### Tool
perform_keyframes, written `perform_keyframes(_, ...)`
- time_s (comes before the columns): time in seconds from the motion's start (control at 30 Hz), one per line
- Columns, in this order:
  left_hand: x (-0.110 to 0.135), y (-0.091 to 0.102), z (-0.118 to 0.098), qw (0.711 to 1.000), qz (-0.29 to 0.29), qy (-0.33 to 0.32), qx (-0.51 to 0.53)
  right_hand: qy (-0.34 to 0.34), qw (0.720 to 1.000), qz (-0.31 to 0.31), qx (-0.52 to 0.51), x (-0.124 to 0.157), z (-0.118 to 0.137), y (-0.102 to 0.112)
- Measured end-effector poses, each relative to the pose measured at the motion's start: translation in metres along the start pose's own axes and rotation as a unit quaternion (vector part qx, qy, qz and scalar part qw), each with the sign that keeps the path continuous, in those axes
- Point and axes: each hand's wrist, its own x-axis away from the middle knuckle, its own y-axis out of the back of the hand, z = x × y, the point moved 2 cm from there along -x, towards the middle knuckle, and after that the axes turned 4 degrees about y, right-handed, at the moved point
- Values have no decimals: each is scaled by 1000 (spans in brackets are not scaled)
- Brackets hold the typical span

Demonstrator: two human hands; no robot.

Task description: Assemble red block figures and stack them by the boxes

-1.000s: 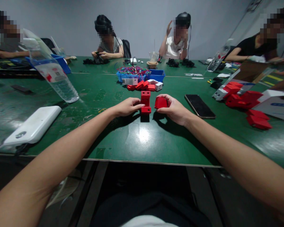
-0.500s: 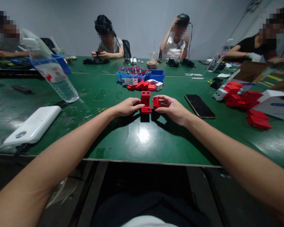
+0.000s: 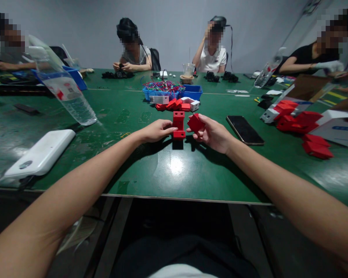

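My left hand (image 3: pixel 159 130) grips the left side of a red bracket-like block (image 3: pixel 179 122) with round holes in its end faces. This block stands on the green table (image 3: pixel 150 170) in front of me. Just to its right, apart from it, my right hand (image 3: pixel 213 134) pinches a smaller red piece (image 3: pixel 196 122) between thumb and fingers, its flat side towards me. Beyond both hands lies a row of red blocks (image 3: pixel 174 104) with a white bracket (image 3: pixel 193 103) at its right end.
Blue bins (image 3: pixel 191 92), one full of coloured wires (image 3: pixel 164 87), stand behind the blocks. A phone (image 3: pixel 244 130) lies right of my right hand, with more red parts (image 3: pixel 300 122) further right. A water bottle (image 3: pixel 72 96) and a white power bank (image 3: pixel 42 152) are left. Several people sit around the table.
My right hand has turned the small red piece, so a flat face shows now instead of its hollow side. My left hand and the red block have stayed in place.
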Motion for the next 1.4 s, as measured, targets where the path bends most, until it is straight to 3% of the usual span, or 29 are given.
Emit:
perform_keyframes(0.1, 0, 0, 0, 1000, 1, -2, 4, -12, 1000, -1, -11, 0, -1, 0)
perform_keyframes(0.33, 0, 0, 0, 1000, -4, 4, -15, 59, 998, 4, 14, 3, -3, -1)
perform_keyframes(0.6, -1, 0, 2, 1000, 1, -1, -8, 51, 999, -1, 4, -2, -8, 2)
perform_keyframes(0.9, 0, 1, 0, 1000, -2, 5, -26, 33, 998, -47, 14, -3, -3, 6)
perform_keyframes(1.4, 0, 0, 2, 1000, 3, 1, 4, 77, 997, 0, 29, 1, -2, 0)
